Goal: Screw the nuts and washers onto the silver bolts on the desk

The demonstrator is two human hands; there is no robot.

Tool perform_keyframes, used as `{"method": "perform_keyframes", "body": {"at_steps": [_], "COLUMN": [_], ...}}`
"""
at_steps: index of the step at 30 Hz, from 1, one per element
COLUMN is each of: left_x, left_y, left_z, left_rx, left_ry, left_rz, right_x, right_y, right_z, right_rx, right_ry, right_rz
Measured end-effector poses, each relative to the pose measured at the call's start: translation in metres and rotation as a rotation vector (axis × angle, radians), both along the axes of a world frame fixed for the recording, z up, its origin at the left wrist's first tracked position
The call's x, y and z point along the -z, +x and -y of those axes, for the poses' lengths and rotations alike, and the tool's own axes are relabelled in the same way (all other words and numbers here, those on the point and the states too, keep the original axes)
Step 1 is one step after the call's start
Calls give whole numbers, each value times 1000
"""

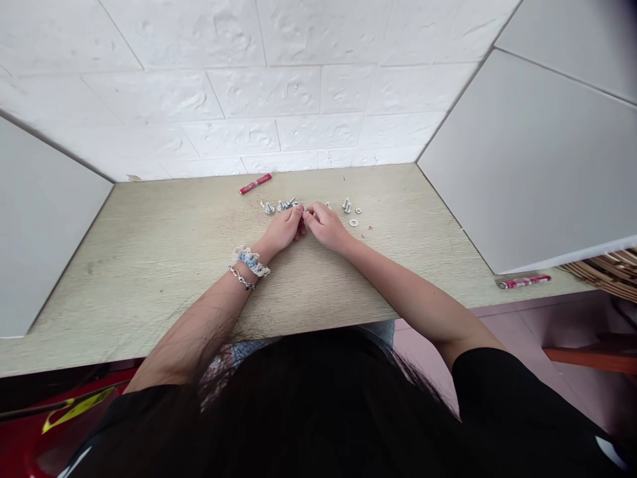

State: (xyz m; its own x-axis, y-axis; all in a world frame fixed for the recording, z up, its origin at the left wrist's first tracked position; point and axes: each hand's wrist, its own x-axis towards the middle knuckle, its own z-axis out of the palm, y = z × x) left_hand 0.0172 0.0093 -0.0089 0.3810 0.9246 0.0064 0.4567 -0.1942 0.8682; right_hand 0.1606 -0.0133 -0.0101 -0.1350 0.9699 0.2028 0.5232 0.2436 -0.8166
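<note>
My left hand (284, 230) and my right hand (326, 226) meet over the wooden tabletop (189, 249), fingertips pinched close together. Between them a small pale bit shows, too little to name. Just beyond my left hand stand metal bolts, one bolt (269, 208) with a wide washer at its base and another bolt (281, 206) beside it. A further bolt (290, 202) leans there, partly hidden. To the right of my right hand are upright bolts (346, 206), a flat washer (353, 223) and a smaller ring (358, 210).
A red tube (255, 184) lies near the white brick wall (298, 93). Another red tube (524, 282) rests at the table's right edge, by a wicker basket (607, 272). Grey panels bound the left (44, 232) and right (537, 153) sides.
</note>
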Motion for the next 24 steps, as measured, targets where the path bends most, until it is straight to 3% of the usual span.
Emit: {"method": "perform_keyframes", "body": {"at_steps": [14,24], "left_x": [-9,-9], "left_y": [2,3], "left_z": [3,2], "left_rx": [-47,-45], "left_ry": [-77,-120], "left_rz": [36,71], "right_x": [11,2], "right_y": [2,2], "right_z": [-3,-1], "right_rx": [-30,10], "right_ry": [51,-64], "right_rz": [-52,-221]}}
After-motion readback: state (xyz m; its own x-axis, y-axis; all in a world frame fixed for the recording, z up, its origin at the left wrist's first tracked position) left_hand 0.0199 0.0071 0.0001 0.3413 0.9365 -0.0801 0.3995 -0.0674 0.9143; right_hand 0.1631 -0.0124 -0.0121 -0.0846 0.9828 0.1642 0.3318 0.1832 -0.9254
